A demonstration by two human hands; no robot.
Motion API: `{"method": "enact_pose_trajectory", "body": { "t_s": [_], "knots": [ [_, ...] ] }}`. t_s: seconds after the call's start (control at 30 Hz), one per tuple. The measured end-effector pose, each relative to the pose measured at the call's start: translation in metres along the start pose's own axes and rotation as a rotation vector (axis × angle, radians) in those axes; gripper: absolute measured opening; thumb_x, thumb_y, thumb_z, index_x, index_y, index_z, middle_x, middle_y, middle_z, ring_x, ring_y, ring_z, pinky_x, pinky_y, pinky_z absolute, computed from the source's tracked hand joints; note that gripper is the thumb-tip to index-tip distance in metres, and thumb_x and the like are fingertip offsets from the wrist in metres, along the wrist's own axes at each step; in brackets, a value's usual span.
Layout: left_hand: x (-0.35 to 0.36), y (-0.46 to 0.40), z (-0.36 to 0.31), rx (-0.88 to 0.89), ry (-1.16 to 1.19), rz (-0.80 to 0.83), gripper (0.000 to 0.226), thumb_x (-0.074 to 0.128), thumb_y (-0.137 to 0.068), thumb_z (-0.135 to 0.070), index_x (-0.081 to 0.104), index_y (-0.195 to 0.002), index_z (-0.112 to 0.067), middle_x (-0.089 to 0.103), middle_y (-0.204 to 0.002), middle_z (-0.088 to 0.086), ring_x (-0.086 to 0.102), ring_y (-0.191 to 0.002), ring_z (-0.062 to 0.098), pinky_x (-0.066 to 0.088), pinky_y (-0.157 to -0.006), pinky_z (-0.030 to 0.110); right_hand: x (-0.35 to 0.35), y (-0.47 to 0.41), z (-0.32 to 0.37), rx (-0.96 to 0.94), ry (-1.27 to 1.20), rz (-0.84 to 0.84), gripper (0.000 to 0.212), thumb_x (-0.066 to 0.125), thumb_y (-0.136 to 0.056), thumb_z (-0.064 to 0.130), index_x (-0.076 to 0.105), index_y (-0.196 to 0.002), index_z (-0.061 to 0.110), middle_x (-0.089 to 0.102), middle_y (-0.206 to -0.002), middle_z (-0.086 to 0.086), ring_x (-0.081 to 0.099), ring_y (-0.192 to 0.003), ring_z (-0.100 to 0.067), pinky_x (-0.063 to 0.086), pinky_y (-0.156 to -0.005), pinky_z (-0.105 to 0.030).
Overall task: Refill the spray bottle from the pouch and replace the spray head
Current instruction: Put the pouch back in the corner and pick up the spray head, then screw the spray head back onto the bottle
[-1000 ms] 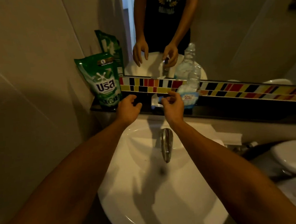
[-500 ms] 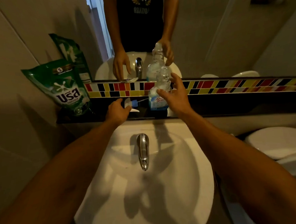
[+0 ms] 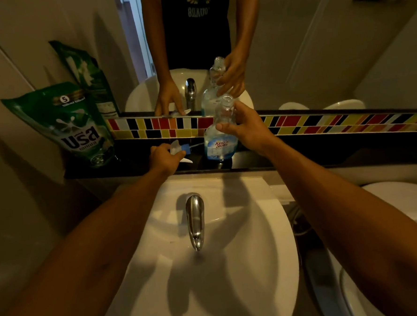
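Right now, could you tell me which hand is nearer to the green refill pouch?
Left. The left hand holds the spray head just right of the pouch; the right hand grips the bottle farther right.

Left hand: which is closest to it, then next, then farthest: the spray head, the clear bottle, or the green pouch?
From the left hand:
1. Spray head, held in it on the ledge.
2. Spray bottle, to its right, gripped by the right hand.
3. Green pouch, far left against the wall.
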State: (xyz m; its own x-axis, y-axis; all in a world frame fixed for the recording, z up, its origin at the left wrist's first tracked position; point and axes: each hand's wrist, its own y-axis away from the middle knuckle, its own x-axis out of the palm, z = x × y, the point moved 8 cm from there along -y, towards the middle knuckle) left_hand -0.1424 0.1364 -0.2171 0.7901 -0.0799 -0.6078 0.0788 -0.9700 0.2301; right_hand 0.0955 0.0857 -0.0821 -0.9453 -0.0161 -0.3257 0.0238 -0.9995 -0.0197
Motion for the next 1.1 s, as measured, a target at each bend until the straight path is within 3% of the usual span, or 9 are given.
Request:
{"method": "enact_pose_trajectory", "body": {
  "t_s": [0.07, 0.2, 0.33, 0.57, 0.7, 0.83, 0.93, 1.0, 1.1],
  "knots": [
    [0.000, -0.004, 0.004, 0.009, 0.042, -0.013, 0.045, 0.076, -0.087, -0.031, 0.064, -0.125, -0.009, 0.060, -0.125, 0.014, 0.064, -0.109, 0.031, 0.053, -0.088, 0.036, 0.000, -0.001, 0.003, 0.001, 0.015, 0.031, 0.046, 0.073, -0.094, 0.014, 0.055, -0.136, 0.020, 0.068, -0.124, 0.010, 0.067, -0.112, -0.003, 0.057, -0.086, -0.022],
    [-0.006, 0.003, 0.002, 0.035, 0.129, -0.063, 0.039, 0.071, -0.092, -0.026, 0.063, -0.125, -0.007, 0.069, -0.114, 0.013, 0.067, -0.102, 0.028, 0.051, -0.079, 0.034, -0.003, 0.002, 0.003, -0.016, 0.011, 0.009, 0.046, 0.073, -0.094, 0.017, 0.056, -0.136, 0.023, 0.069, -0.128, 0.007, 0.066, -0.118, -0.008, 0.055, -0.097, -0.032],
    [-0.016, 0.011, 0.000, 0.033, 0.203, -0.078, 0.038, 0.069, -0.094, -0.021, 0.062, -0.127, -0.004, 0.068, -0.118, 0.015, 0.065, -0.107, 0.029, 0.047, -0.081, 0.031, -0.011, 0.009, 0.014, -0.040, -0.026, -0.049, 0.044, 0.073, -0.094, 0.018, 0.057, -0.135, 0.021, 0.070, -0.125, 0.007, 0.068, -0.115, -0.008, 0.058, -0.093, -0.029],
    [-0.071, 0.033, -0.031, 0.088, 0.231, -0.163, 0.039, 0.065, -0.096, -0.020, 0.059, -0.131, -0.003, 0.066, -0.125, 0.016, 0.062, -0.116, 0.031, 0.044, -0.086, 0.030, -0.013, 0.035, 0.027, -0.048, 0.063, -0.025, 0.045, 0.075, -0.093, 0.027, 0.058, -0.135, 0.019, 0.071, -0.123, 0.000, 0.069, -0.112, -0.015, 0.059, -0.096, -0.040],
    [-0.111, 0.044, -0.051, 0.153, 0.225, -0.205, 0.039, 0.063, -0.097, -0.021, 0.059, -0.132, -0.005, 0.066, -0.125, 0.015, 0.062, -0.115, 0.030, 0.045, -0.086, 0.030, -0.009, 0.057, 0.025, -0.038, 0.048, -0.031, 0.037, 0.074, -0.094, 0.026, 0.060, -0.128, 0.021, 0.072, -0.118, 0.004, 0.071, -0.108, -0.012, 0.060, -0.092, -0.037],
    [-0.146, 0.053, -0.066, 0.205, 0.218, -0.230, 0.040, 0.062, -0.096, -0.023, 0.059, -0.132, -0.005, 0.067, -0.121, 0.016, 0.064, -0.103, 0.026, 0.047, -0.070, 0.024, -0.010, 0.074, 0.026, -0.036, 0.092, -0.063, 0.039, 0.075, -0.093, 0.029, 0.060, -0.126, 0.016, 0.071, -0.115, 0.004, 0.069, -0.102, -0.006, 0.057, -0.083, -0.026],
    [-0.170, 0.064, -0.079, 0.247, 0.209, -0.264, 0.040, 0.063, -0.096, -0.020, 0.058, -0.133, -0.005, 0.066, -0.123, 0.016, 0.063, -0.107, 0.028, 0.046, -0.082, 0.031, -0.014, 0.080, 0.023, -0.013, 0.146, -0.071, 0.043, 0.074, -0.093, 0.032, 0.058, -0.131, 0.016, 0.069, -0.124, -0.004, 0.066, -0.104, -0.007, 0.053, -0.078, -0.020],
    [-0.184, 0.071, -0.086, 0.262, 0.213, -0.267, 0.041, 0.063, -0.096, -0.018, 0.057, -0.134, -0.006, 0.065, -0.124, 0.016, 0.061, -0.105, 0.026, 0.046, -0.083, 0.032, -0.017, 0.083, 0.023, 0.003, 0.182, -0.066, 0.046, 0.073, -0.095, 0.033, 0.056, -0.135, 0.018, 0.067, -0.128, -0.005, 0.065, -0.109, -0.014, 0.053, -0.080, -0.022],
    [-0.198, 0.078, -0.094, 0.296, 0.177, -0.241, 0.043, 0.064, -0.095, -0.018, 0.057, -0.135, -0.004, 0.065, -0.124, 0.018, 0.063, -0.109, 0.033, 0.047, -0.083, 0.034, -0.024, 0.090, 0.027, 0.008, 0.218, -0.069, 0.043, 0.071, -0.097, 0.030, 0.055, -0.134, 0.015, 0.065, -0.121, -0.001, 0.064, -0.098, -0.007, 0.049, -0.073, -0.018]
  ]
}}
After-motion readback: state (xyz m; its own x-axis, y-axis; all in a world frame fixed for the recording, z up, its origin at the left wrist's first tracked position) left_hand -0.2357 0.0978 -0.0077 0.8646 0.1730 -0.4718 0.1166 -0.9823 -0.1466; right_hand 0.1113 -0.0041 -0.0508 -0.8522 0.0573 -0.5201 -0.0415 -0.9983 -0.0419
